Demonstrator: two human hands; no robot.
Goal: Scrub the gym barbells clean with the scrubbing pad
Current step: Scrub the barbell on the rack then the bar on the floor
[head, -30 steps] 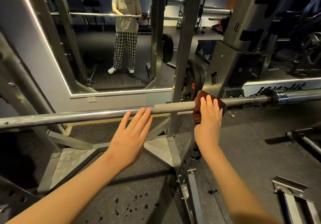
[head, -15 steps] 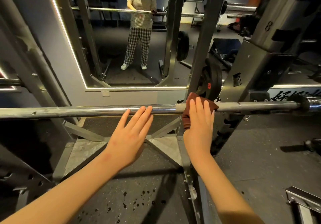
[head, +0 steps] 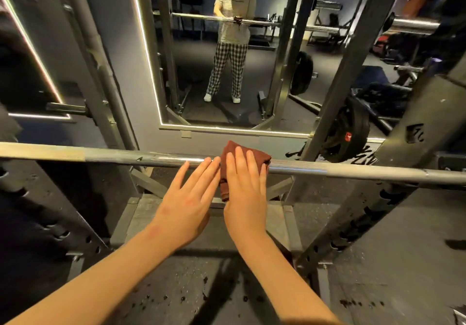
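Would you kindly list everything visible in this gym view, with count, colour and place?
barbell: one, silver, lying across the rack, left to right.
scrubbing pad: one, brown, draped over the barbell's middle.
rack uprights: several, grey, around the barbell.
mirror: one, light-edged, on the wall behind.
weight plate: one, black, right of the mirror.
floor: dark, spotted, below.
left hand: fingers straight, tips at the barbell.
right hand: flat on the scrubbing pad.
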